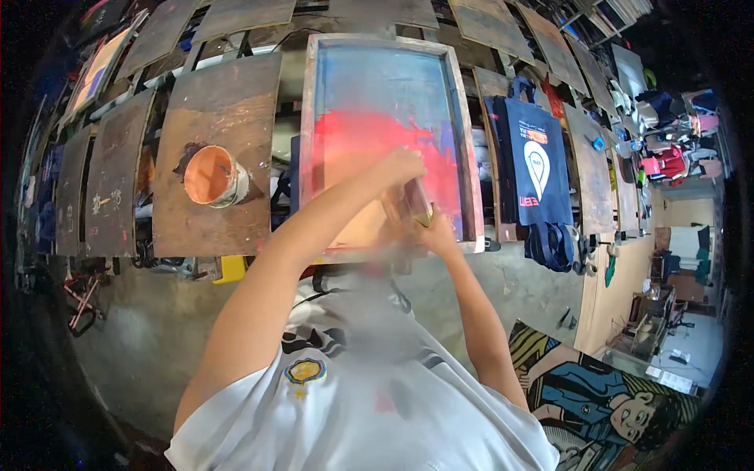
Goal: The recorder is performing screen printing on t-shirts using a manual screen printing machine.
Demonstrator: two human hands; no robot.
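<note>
A wood-edged printing screen (464,157) lies in front of me, its mesh smeared with red, blue and orange ink. Over its lower right part, my left hand (404,166) is closed around the far end of a squeegee (419,201). The near end is gripped by my right hand (437,234), close to the frame's front edge. A blurred patch down the middle of the head view hides part of the squeegee and the mesh below my left hand.
An orange-stained bucket (217,177) stands on a brown board (228,102) to the left. Right of the screen, a navy tote bag (540,161) with a white print drapes over another board. Several more boards surround these. A painted picture (605,396) is at the lower right.
</note>
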